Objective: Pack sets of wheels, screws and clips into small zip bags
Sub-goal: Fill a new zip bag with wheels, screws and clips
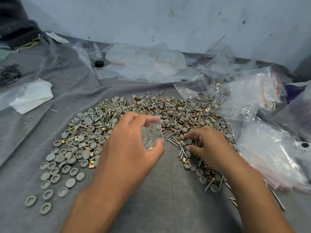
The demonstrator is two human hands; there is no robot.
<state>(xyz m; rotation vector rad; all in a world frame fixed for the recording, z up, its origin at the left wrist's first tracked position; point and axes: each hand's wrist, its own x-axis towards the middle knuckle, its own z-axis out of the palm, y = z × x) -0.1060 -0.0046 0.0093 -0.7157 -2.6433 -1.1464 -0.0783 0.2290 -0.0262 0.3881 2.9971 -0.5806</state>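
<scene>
A wide heap of grey round wheels (80, 148), silver screws (175, 142) and brass clips (91, 164) curves across the grey cloth (168, 199). My left hand (127, 145) holds up a small clear zip bag (152, 135) between thumb and fingers; grey wheels, screws and a clip show inside it. My right hand (208, 147) rests on the heap just right of the bag, fingers curled down among wheels and screws. Whether it pinches a piece I cannot tell.
Filled and empty zip bags with red seals (262, 101) pile up at the right. Loose clear plastic sheets (143, 64) lie at the back by the wall. A white folded cloth (32, 96) sits left, dark screws (10, 74) at far left.
</scene>
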